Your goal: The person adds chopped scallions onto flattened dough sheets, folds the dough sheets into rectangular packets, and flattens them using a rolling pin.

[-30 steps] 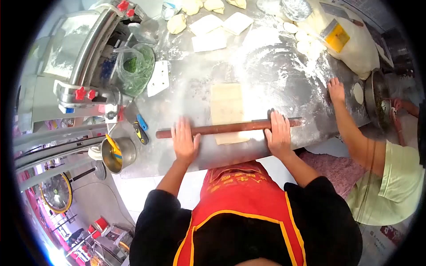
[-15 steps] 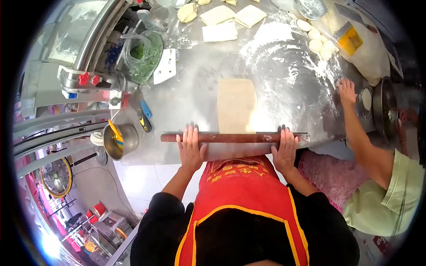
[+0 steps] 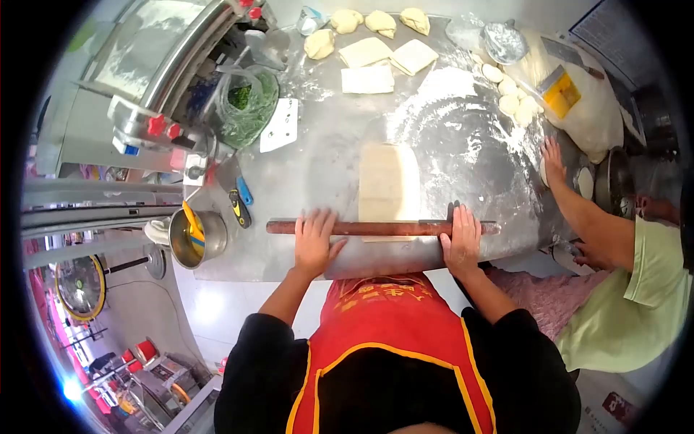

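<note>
A dark red-brown rolling pin [image 3: 390,228] lies crosswise over the near end of a rectangular dough sheet [image 3: 388,181]. A narrow strip of the sheet shows on the near side of the pin. My left hand [image 3: 316,240] rests on the pin's left part, fingers stretched out over it and slightly blurred. On the right part, my right hand [image 3: 463,239] lies with its fingers straight across the wood. Both hands are open and flat on top, not wrapped round the pin.
Folded dough pieces [image 3: 367,79] and dough lumps [image 3: 347,22] sit at the back. Dough balls [image 3: 509,105] lie right, near a co-worker's hand [image 3: 554,160]. A metal pot [image 3: 210,240], scraper tools [image 3: 239,208] and a bag of chopped greens [image 3: 246,108] stand left.
My view has tilted, showing more of the table's back. The pin now has a strip of dough on its near side. The co-worker's other hand has come into view.
</note>
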The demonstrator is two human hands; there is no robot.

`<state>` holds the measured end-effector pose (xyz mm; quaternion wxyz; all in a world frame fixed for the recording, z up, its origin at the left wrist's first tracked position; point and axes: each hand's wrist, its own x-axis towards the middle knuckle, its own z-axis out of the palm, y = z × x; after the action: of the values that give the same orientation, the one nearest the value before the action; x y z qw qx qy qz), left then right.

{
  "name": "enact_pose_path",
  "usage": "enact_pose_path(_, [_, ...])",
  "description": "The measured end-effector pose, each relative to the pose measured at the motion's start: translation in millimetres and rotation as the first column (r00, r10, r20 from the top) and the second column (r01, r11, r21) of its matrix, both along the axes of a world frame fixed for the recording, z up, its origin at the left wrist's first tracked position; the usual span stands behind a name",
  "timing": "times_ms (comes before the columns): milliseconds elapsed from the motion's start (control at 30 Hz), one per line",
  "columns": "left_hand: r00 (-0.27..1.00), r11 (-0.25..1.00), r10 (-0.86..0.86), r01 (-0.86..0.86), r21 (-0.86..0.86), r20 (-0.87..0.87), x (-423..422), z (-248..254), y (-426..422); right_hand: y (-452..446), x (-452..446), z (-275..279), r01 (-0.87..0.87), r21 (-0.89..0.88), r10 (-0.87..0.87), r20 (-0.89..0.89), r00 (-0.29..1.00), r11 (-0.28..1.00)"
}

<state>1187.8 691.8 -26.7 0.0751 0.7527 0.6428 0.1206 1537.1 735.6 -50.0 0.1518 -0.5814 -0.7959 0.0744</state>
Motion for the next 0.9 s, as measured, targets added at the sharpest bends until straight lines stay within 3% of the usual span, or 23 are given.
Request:
enact_pose_path(100, [0.993, 0.989, -0.032, 0.047, -0.138, 0.111, -11.8, -5.1, 15.1, 56.4, -22.1, -9.6, -0.015, 0.056, 0.012, 0.059, 0.998, 0.998])
enact_pose_path(133, [0.991, 0.996, -0.084, 0.088, -0.025, 0.106, -12.3, -14.1, 23.3, 86.6, -38.5, -11.7, -0.064, 0.049, 0.067, -0.076, 0.995, 0.997])
enact_pose_path(167, [0.991, 0.996, -0.082, 0.086, -0.032, 0.104, -9.1, -10.5, 23.1, 118.9, -59.6, -11.8, -0.124, 0.046, 0.131, -0.207, 0.97, 0.991])
enact_pose_path(233, [0.993, 0.996, -0.062, 0.068, -0.057, 0.102, -2.1, 5.7, 19.2, 164.7, -105.7, -9.2, -0.214, -0.141, 0.185, -0.19, 0.964, 0.967])
enact_pose_path(267, [0.993, 0.998, -0.065, 0.063, 0.016, 0.103, 2.4, 14.6, 12.1, 184.6, -123.6, -2.2, -0.237, -0.345, 0.196, -0.151, 0.969, 0.908])
enact_pose_path(333, [0.995, 0.999, -0.019, 0.023, -0.044, 0.096, 10.3, 21.3, -8.0, 209.5, -154.4, 15.0, -0.22, -0.704, 0.238, -0.074, 0.968, 0.675])
enact_pose_path(433, [0.989, 0.995, 0.027, -0.013, -0.099, 0.145, 18.9, 15.2, -32.0, 206.7, -199.1, -12.7, -0.51, -0.618, 0.664, 0.027, 0.747, 0.599])
enact_pose_path(500, [0.982, 0.991, 0.049, -0.026, -0.128, 0.182, 25.8, 13.0, -38.5, 175.0, -235.6, -44.6, -0.825, -0.367, 0.879, -0.039, 0.476, 0.43])
enact_pose_path(567, [0.978, 0.986, 0.07, -0.038, -0.164, 0.196, 29.6, 15.6, -40.8, 129.4, -280.9, 28.1, -0.738, -0.584, 0.879, -0.085, 0.469, 0.337])
enact_pose_path(633, [0.981, 0.989, 0.054, -0.026, -0.147, 0.186, 30.5, 31.6, -42.4, 137.8, -273.5, 17.2, -0.68, -0.534, 0.695, -0.219, 0.685, 0.502])
enact_pose_path(700, [0.983, 0.986, 0.059, -0.031, -0.162, 0.172, 26.3, 37.5, -44.7, 171.9, -241.1, -62.9, -0.703, -0.095, 0.668, -0.245, 0.703, 0.705])
enact_pose_path(733, [0.983, 0.982, 0.072, -0.04, -0.185, 0.171, 25.3, 36.9, -45.9, 171.9, -217.4, -39.3, -0.418, -0.418, 0.226, -0.435, 0.872, 0.807])
enact_pose_path(767, [0.981, 0.977, 0.082, -0.044, -0.209, 0.174, 26.0, 35.9, -46.9, 182.4, -184.9, -44.7, -0.416, -0.174, 0.371, -0.24, 0.897, 0.893])
enact_pose_path(833, [0.986, 0.984, 0.037, -0.007, -0.18, 0.162, 19.2, 36.4, -43.8, 166.8, -127.5, -18.0, -0.256, -0.546, 0.041, -0.375, 0.926, 0.798])
enact_pose_path(900, [0.984, 0.988, 0.011, 0.016, -0.154, 0.177, 9.8, 33.3, -39.1, 142.5, -64.5, -25.7, -0.138, -0.668, -0.125, -0.33, 0.936, 0.731])
